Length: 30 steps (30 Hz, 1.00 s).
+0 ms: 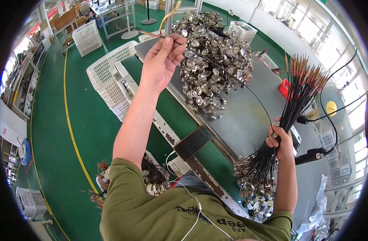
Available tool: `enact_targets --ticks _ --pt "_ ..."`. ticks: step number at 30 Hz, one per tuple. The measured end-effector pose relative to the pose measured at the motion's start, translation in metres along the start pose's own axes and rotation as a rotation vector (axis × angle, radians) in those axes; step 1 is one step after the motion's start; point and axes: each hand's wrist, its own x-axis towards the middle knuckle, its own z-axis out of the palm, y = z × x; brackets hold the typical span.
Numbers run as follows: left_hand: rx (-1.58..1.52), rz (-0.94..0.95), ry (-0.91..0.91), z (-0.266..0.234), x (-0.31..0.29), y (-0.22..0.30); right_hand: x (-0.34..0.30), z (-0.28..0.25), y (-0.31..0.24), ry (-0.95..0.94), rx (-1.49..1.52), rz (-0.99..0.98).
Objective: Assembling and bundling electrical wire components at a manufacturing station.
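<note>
My left hand (164,60), raised at the upper middle, pinches the end of a thin black wire (242,82). A reddish lead (149,33) sticks out past its fingers; a yellow strand (168,17) rises there too, and I cannot tell whether it belongs to the wire. The wire sags across to my right hand (281,140), which is closed round a thick bundle of black wires (290,110). Orange-red tips (306,72) fan out at the bundle's top. Round metal caps (250,180) hang at its lower end. A big heap of similar caps (214,60) lies between the hands.
A grey metal table (248,128) carries the heap. Along its near side, a dark flat pad (193,142) rests on a worn rail (208,176). White plastic crates (111,68) stand left of it. A red container (286,87) and black cables (334,116) are at right.
</note>
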Motion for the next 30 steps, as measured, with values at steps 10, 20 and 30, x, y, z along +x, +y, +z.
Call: enact_targets --ticks 10,20,30 --pt "0.052 0.166 0.207 0.003 -0.009 0.005 -0.007 0.002 0.003 -0.027 -0.005 -0.018" --pt "0.211 0.104 -0.272 0.031 -0.017 -0.018 0.022 0.028 0.0 -0.011 -0.065 -0.28" --pt "1.156 -0.14 -0.309 0.106 0.0 -0.091 0.106 0.014 0.039 -0.066 -0.155 -0.551"
